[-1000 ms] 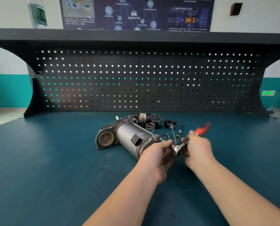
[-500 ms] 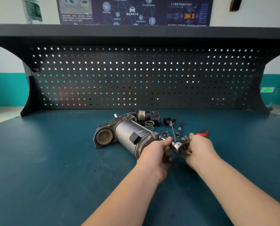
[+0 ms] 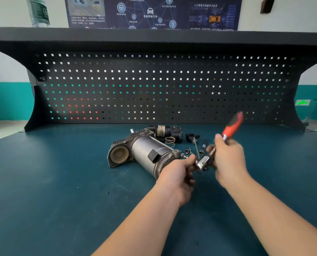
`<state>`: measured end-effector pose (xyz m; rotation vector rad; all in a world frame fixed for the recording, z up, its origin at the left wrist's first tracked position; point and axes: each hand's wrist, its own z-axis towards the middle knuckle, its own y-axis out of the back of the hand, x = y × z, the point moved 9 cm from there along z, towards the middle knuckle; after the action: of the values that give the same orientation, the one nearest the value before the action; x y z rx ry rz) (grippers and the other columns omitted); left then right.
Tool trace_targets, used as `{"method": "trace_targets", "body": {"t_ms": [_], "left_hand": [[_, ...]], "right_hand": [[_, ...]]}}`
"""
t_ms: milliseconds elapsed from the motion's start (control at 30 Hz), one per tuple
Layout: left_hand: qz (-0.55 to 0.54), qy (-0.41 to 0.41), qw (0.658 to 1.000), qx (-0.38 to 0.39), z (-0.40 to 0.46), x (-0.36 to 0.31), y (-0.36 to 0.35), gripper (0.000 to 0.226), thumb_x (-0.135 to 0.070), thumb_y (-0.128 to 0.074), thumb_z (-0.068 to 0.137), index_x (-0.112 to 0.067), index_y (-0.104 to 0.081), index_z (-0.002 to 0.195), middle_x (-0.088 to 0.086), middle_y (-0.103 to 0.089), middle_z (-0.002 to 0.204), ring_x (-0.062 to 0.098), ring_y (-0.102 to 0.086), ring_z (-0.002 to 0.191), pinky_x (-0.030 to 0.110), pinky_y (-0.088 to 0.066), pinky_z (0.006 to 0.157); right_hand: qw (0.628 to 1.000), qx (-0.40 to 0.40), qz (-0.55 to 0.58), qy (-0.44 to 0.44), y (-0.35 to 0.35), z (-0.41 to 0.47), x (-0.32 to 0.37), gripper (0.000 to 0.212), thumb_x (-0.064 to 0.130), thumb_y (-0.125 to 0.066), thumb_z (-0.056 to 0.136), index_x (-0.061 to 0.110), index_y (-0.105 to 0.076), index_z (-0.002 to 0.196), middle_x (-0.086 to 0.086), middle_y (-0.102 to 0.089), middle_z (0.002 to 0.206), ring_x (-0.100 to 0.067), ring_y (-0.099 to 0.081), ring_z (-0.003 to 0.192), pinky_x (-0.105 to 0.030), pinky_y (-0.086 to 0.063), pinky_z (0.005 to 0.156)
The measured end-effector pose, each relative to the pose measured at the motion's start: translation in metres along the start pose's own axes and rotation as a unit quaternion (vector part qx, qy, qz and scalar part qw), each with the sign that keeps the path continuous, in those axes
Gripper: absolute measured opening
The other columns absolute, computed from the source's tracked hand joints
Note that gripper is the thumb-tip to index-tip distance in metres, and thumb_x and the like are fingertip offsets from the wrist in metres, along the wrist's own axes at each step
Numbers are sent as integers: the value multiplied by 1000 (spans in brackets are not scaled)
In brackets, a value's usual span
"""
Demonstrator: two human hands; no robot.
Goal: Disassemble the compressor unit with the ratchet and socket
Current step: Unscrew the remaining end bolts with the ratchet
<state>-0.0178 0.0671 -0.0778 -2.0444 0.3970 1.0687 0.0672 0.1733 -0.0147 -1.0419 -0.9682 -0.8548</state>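
The compressor unit (image 3: 146, 153), a grey metal cylinder with a dark cast end, lies on its side on the blue bench top (image 3: 61, 182). My right hand (image 3: 228, 161) grips the ratchet (image 3: 231, 126) by its shaft; the red handle points up and to the right, blurred. Its chrome head (image 3: 203, 164) sits between my hands at the compressor's near end. My left hand (image 3: 178, 172) pinches something at the ratchet head, and my fingers hide it.
A black part (image 3: 165, 133), a wire spring (image 3: 170, 139), a long bolt (image 3: 196, 146) and small sockets (image 3: 203, 148) lie behind the compressor. A black pegboard (image 3: 154, 85) closes off the back of the bench. A plastic bottle (image 3: 38, 12) stands on its top shelf.
The ratchet's red handle has swung up and to the right from low behind my right hand. Both hands stay at the ratchet head by the compressor's end.
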Motion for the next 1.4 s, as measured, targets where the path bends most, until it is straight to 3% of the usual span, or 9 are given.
{"method": "trace_targets", "body": {"t_ms": [100, 267, 400, 567, 667, 800, 967, 1233, 1400], "left_hand": [[2, 1, 1000, 11, -2, -1, -3, 5, -20, -63, 88, -17, -65, 85, -8, -48, 40, 5, -34, 47, 17, -27, 44], [25, -22, 999, 12, -2, 2, 0, 13, -26, -70, 83, -18, -62, 76, -7, -52, 54, 4, -36, 38, 17, -27, 43], [20, -18, 1000, 2, -1, 2, 2, 18, -18, -70, 83, -16, -58, 69, -7, -46, 48, 5, -33, 38, 16, -26, 40], [-10, -4, 1000, 0, -1, 4, 1, 9, -17, -69, 84, -14, -62, 79, -6, -49, 47, 4, -36, 39, 14, -28, 38], [-11, -2, 1000, 0, -1, 5, 0, 10, -17, -69, 84, -15, -62, 77, -7, -49, 44, 3, -36, 37, 14, -27, 39], [-21, -13, 1000, -14, -1, 2, 4, 9, -17, -72, 81, -17, -64, 84, -6, -55, 58, 4, -40, 47, 15, -28, 43], [-5, -3, 1000, 11, 0, 2, 2, 9, -20, -71, 81, -20, -63, 79, -9, -60, 54, 5, -34, 51, 16, -25, 42], [-42, 0, 999, -2, 3, 1, 3, 6, -12, -68, 83, -13, -64, 88, -7, -52, 44, 1, -39, 35, 14, -27, 41], [-32, 3, 999, 9, 2, 3, 2, 8, -17, -71, 81, -17, -65, 76, -7, -56, 57, 5, -39, 51, 18, -26, 47]], "right_hand": [[993, -21, 69, -97, 0, 0, -24, 25, 21, -47, 99, 15, -49, 75, -2, -55, 58, -13, -48, 47, -23, -39, 45], [924, 134, -166, 319, -30, -38, 56, 16, 28, -49, 96, 19, -48, 83, 4, -60, 60, -6, -54, 53, -18, -42, 53], [868, 171, -220, 411, -41, -62, 62, 16, 25, -50, 95, 12, -48, 86, 3, -56, 61, -13, -53, 57, -21, -41, 54], [995, -22, -71, 61, 2, -6, 9, 24, 25, -46, 99, 19, -47, 76, 5, -56, 53, -4, -49, 40, -22, -39, 44], [976, -51, 73, -199, 5, -5, -48, 26, 20, -43, 101, 14, -45, 76, -3, -53, 61, -11, -45, 34, -15, -30, 34], [995, -4, -71, 65, -3, -6, 9, 22, 25, -44, 99, 15, -49, 80, 4, -56, 52, -6, -51, 46, -23, -39, 48], [904, 121, -213, 351, -34, -50, 61, 18, 22, -50, 97, 13, -48, 82, 2, -57, 58, -6, -52, 55, -15, -38, 52], [971, -38, 71, -227, 3, -6, -47, 32, 24, -41, 102, 13, -45, 72, -4, -53, 60, -9, -38, 26, -14, -25, 32], [971, 36, -139, 190, -14, -20, 40, 23, 25, -49, 97, 18, -47, 76, 4, -58, 54, -2, -50, 45, -16, -38, 48]]}}
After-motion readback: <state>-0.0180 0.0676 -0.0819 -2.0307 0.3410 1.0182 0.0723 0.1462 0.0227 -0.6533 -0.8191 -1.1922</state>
